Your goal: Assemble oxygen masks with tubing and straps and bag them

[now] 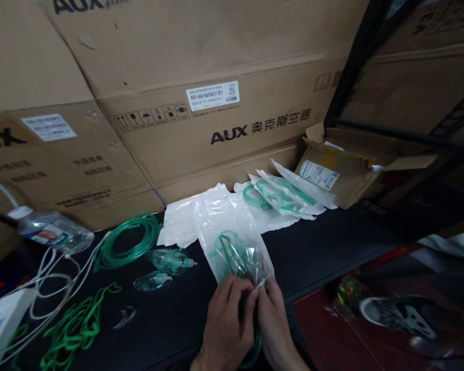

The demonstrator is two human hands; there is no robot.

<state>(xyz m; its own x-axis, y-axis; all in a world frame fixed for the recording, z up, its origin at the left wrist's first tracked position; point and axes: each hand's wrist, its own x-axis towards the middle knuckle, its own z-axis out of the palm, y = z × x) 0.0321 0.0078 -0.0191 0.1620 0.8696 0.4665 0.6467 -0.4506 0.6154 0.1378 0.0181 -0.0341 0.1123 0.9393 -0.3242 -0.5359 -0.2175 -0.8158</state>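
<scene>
Both my hands work at the near end of a clear-fronted pouch (220, 219) that holds green tubing and a mask. My left hand (230, 314) is closed with its fingertips on the pouch's edge. From the other side my right hand (272, 314) pinches the same edge. A loop of green tubing (257, 345) hangs between my wrists. Just beyond are white pouches (183, 216) and several filled pouches (284, 188) with green tubing. To the left, clear green masks (170, 260) lie near a coil of green tubing (129, 239).
Large cardboard boxes (232, 62) wall off the back of the black surface (162, 314). An open carton (340, 165) stands at the right. Green elastic straps (75, 330), white cables (46, 278) and a plastic bottle (54, 232) lie left. A shoe (398, 314) shows below, right.
</scene>
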